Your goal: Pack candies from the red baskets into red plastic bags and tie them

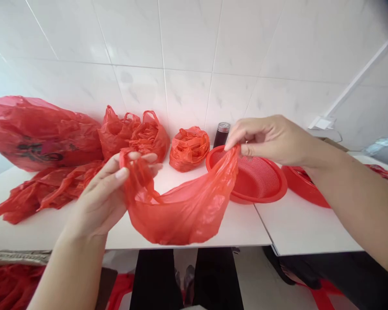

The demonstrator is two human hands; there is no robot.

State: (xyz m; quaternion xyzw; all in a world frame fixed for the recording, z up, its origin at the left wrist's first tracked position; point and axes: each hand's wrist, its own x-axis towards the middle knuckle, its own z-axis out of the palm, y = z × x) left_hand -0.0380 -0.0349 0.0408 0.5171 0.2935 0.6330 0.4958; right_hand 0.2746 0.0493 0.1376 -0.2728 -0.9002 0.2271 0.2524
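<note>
I hold a thin red plastic bag [181, 213] between both hands above the front of the white table [213, 234]. My left hand [111, 189] grips one bunched handle of the bag at the left. At the right, my right hand [268, 137] pinches the other handle between thumb and fingers. The bag sags open between the two hands. Just behind it lies a red round strainer basket [261, 178].
Against the tiled wall sit a large stuffed red bag [35, 131], two knotted red bags [134, 133], a smaller balled one [189, 148] and a dark cylindrical container [222, 133]. Flat red bags [45, 191] lie at left. Another red basket [302, 185] is at right.
</note>
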